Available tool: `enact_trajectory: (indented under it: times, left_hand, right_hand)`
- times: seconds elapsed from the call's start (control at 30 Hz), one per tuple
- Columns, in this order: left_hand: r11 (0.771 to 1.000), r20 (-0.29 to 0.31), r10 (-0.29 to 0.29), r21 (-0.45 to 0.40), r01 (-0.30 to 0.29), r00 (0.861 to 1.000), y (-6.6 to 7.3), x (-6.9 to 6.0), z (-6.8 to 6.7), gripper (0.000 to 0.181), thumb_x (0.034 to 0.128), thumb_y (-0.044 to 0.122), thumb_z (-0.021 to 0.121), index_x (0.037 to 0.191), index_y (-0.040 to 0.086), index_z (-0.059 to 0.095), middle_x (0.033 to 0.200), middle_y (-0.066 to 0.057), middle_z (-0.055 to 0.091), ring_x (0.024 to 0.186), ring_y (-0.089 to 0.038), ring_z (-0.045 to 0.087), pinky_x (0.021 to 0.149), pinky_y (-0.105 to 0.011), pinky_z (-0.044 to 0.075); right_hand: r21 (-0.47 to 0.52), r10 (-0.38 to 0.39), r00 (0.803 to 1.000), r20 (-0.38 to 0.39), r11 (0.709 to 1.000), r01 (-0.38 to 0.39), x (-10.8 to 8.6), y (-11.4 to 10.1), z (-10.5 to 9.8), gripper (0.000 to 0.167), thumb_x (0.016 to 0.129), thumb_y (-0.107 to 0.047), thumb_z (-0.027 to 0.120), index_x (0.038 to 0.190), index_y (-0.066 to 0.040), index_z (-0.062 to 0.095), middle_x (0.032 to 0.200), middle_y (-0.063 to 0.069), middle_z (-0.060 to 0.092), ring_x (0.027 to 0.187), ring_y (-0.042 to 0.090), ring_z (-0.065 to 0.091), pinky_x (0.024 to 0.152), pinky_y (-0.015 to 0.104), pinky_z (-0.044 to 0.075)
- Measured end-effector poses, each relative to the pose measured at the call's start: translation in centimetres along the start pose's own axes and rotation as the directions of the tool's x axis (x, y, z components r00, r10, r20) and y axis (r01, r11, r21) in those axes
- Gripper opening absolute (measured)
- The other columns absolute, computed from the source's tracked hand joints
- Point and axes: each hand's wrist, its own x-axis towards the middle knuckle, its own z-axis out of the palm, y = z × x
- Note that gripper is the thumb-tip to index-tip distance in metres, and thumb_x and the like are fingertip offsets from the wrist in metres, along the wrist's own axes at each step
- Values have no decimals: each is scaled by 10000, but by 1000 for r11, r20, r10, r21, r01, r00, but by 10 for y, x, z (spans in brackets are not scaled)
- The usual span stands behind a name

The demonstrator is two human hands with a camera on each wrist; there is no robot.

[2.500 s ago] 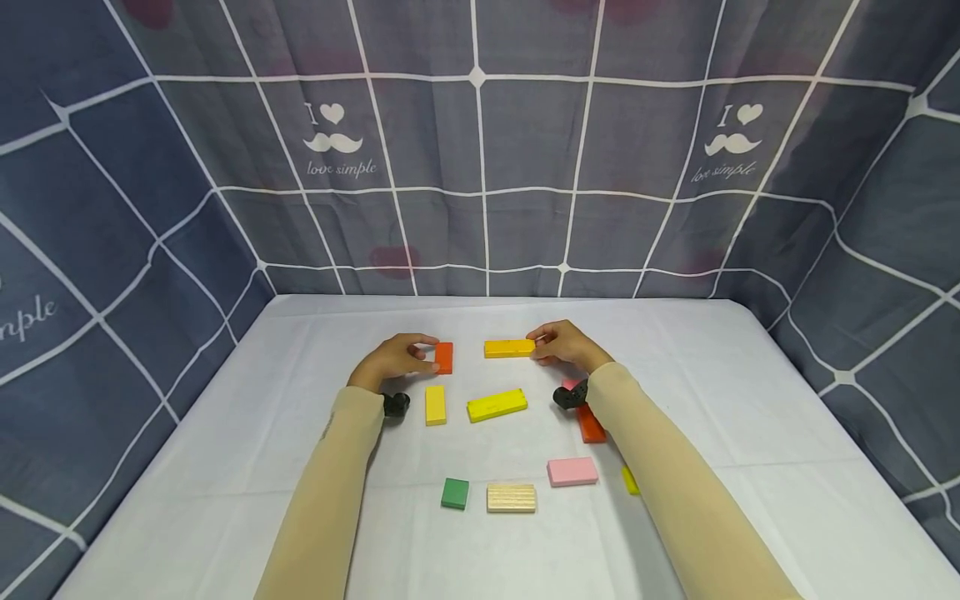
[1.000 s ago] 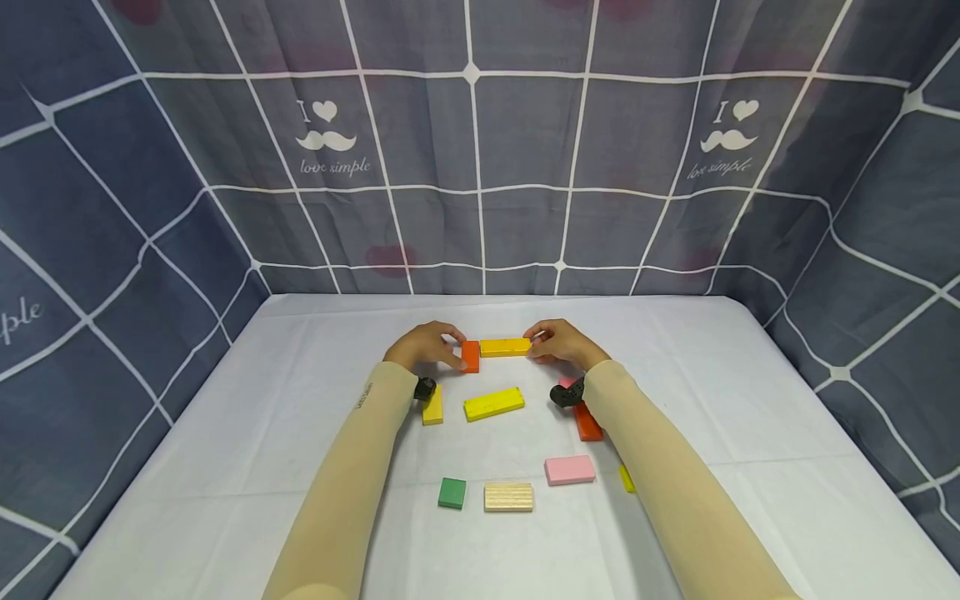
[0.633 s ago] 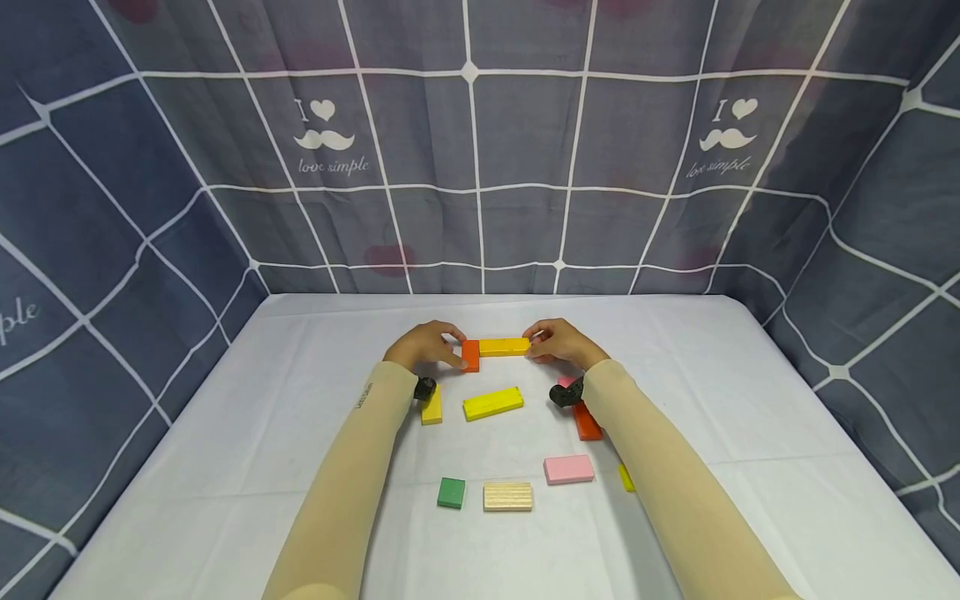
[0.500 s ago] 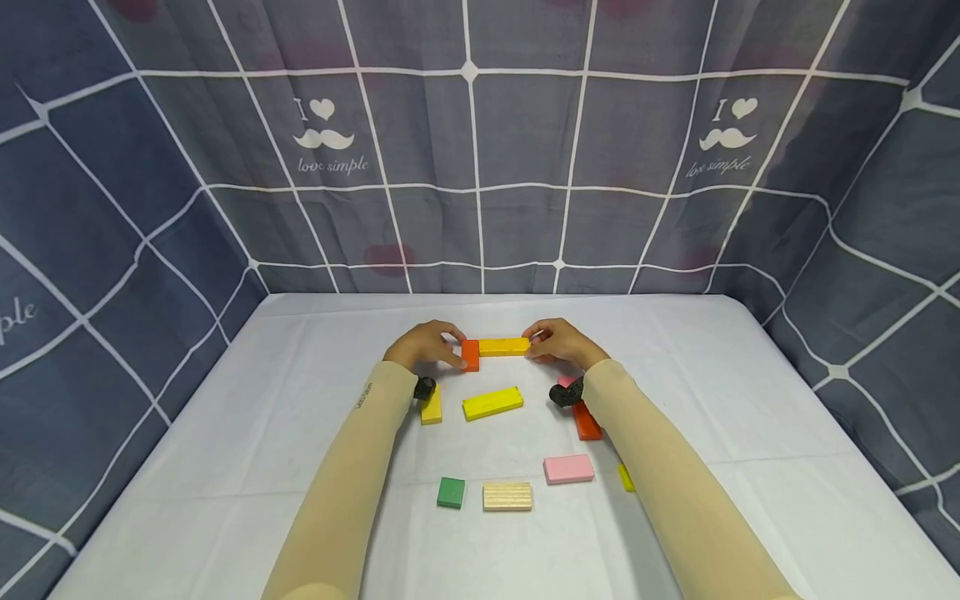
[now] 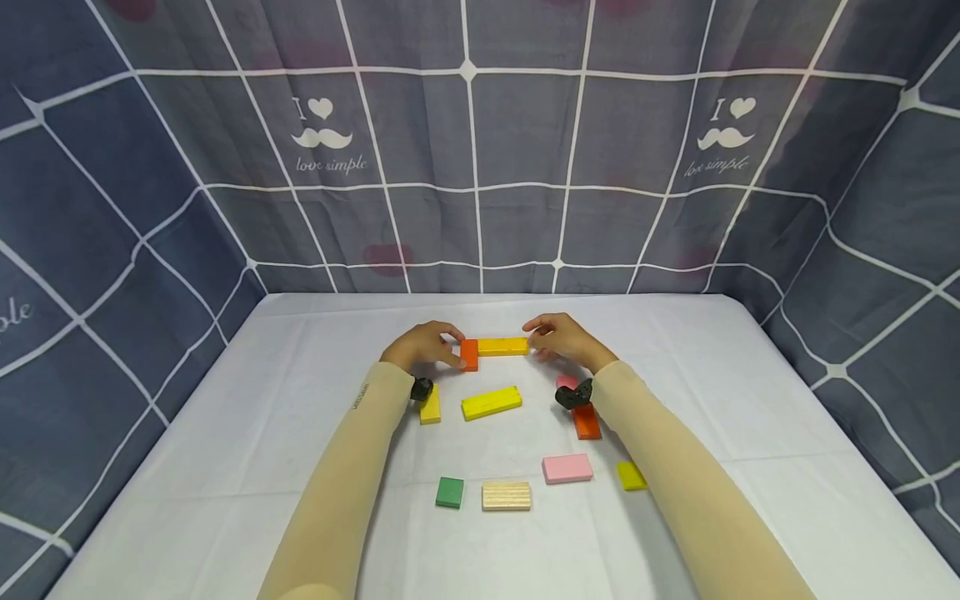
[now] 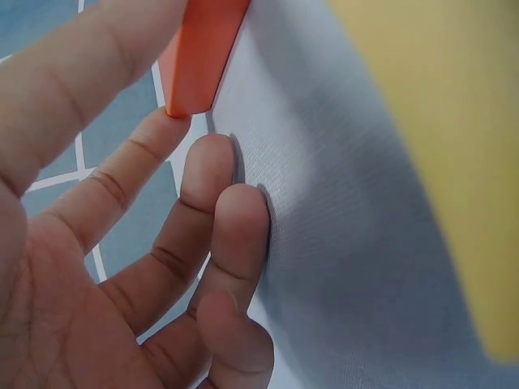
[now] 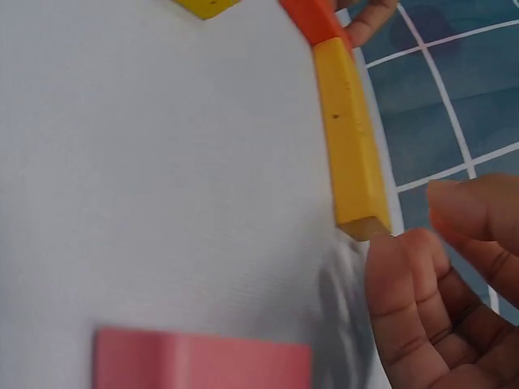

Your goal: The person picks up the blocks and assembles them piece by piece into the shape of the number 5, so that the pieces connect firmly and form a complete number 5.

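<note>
At the back of the table, my left hand (image 5: 423,345) pinches an upright-lying orange block (image 5: 469,356) between thumb and index finger. In the left wrist view the fingertips touch the edges of that orange block (image 6: 199,65). Its right side meets the left end of a long yellow block (image 5: 503,347), so the two touch. My right hand (image 5: 567,340) is just off the yellow block's right end, thumb and fingers loosely bent and apart. In the right wrist view nothing is between the fingers of the right hand (image 7: 442,300).
Nearer lie another yellow block (image 5: 491,403), a yellow one (image 5: 431,408) partly under the left wrist, a red-orange block (image 5: 587,423), a pink block (image 5: 567,468), a green square (image 5: 449,492), a ridged wooden block (image 5: 506,497) and a yellow piece (image 5: 632,476). A checked curtain surrounds the table.
The left hand has slid the orange block right until it meets the long yellow block. My right hand has let go of the yellow block and lifted slightly away.
</note>
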Motion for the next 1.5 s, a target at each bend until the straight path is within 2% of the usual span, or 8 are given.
enact_trajectory:
  times: [0.1, 0.27, 0.47, 0.57, 0.7, 1.07, 1.3, 1.5]
  left_hand:
    - [1000, 10, 4, -13, -4, 1000, 0, -2, -2, 609, 912, 312, 887, 1455, 160, 657, 1355, -135, 687, 1245, -309, 599, 1152, -516, 449]
    - [998, 33, -12, -64, 14, 999, 0, -5, -3, 655, 886, 262, 920, 1468, 160, 639, 1357, -152, 677, 1241, -312, 595, 1171, -521, 427]
    - [997, 42, -16, -69, 19, 999, 1, -6, -3, 654, 894, 250, 913, 1478, 161, 632, 1376, -159, 669, 1258, -323, 590, 1181, -531, 417]
    - [998, 38, -7, -60, 9, 999, 2, -7, -3, 653, 901, 251, 905, 1484, 156, 628, 1365, -160, 668, 1251, -330, 589, 1177, -532, 421]
    - [998, 34, 2, -61, 0, 999, 2, -9, -3, 641, 905, 241, 901, 1479, 149, 631, 1359, -166, 667, 1245, -334, 591, 1172, -530, 426]
    - [998, 36, 1, -58, 1, 999, 0, -7, -2, 646, 905, 249, 899, 1483, 150, 628, 1366, -166, 666, 1255, -334, 591, 1171, -530, 428]
    - [997, 40, 29, -71, -26, 999, -3, -5, -1, 645, 906, 232, 894, 1485, 132, 628, 1396, -183, 667, 1288, -339, 600, 1178, -523, 424]
    - [998, 45, 20, -59, -17, 999, -1, -6, -2, 645, 911, 240, 892, 1489, 135, 625, 1400, -180, 665, 1291, -336, 594, 1184, -525, 416]
  right_hand:
    - [-19, -34, 999, -34, 999, 34, -4, -2, -7, 381, 1066, -79, 623, 1416, 71, 632, 1189, 219, 667, 938, 243, 676, 842, 289, 574]
    - [38, -27, 996, -89, 999, 30, -7, 6, -23, 391, 1099, -117, 606, 1443, 69, 613, 1304, 286, 656, 1122, 338, 634, 913, 315, 556]
    - [14, -23, 991, -129, 1000, 25, -12, 24, -41, 353, 1074, -86, 632, 1394, 60, 658, 1125, 168, 683, 963, 252, 599, 777, 246, 520]
    - [-44, -36, 993, -116, 999, 31, -16, 32, -50, 348, 1049, -59, 651, 1376, 59, 667, 1053, 87, 659, 854, 203, 569, 689, 248, 487]
    - [-79, -28, 997, -73, 997, 22, -23, 40, -61, 393, 1023, -41, 677, 1396, 76, 640, 1061, 80, 621, 794, 178, 543, 634, 250, 448]
    - [-81, 49, 999, -7, 996, -49, -24, 48, -68, 484, 949, 39, 721, 1407, 129, 593, 993, 46, 567, 867, 163, 498, 680, 230, 463]
    - [-151, 103, 994, -30, 983, -107, -22, 46, -67, 475, 968, 23, 737, 1418, 105, 608, 1008, 52, 564, 929, 193, 500, 714, 241, 473]
    - [-162, 105, 994, -44, 981, -110, -21, 46, -67, 469, 977, -2, 753, 1417, 96, 623, 1043, 68, 600, 926, 190, 507, 719, 261, 468]
